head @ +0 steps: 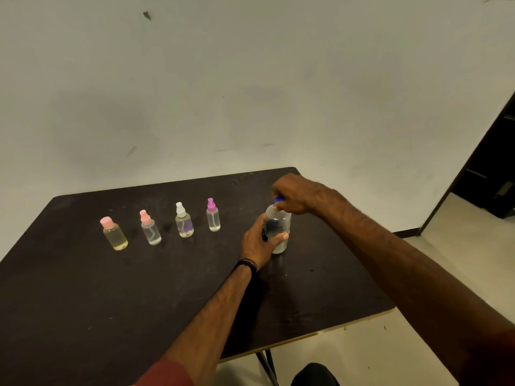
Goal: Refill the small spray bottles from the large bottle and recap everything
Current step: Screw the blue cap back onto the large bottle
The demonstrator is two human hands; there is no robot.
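The large clear bottle stands upright on the dark table, right of the small ones. My left hand wraps its lower body, while my right hand closes from above on its blue cap. To the left stand several small bottles in a row: a yellowish one with a flat pink cap, a clear one with a pink spray head, one with a white spray head and one with a magenta spray head. All carry their tops.
A pale wall rises just behind the table. The table's right edge drops to a light floor, with a dark doorway at the far right. A dark shape lies below the table's front edge.
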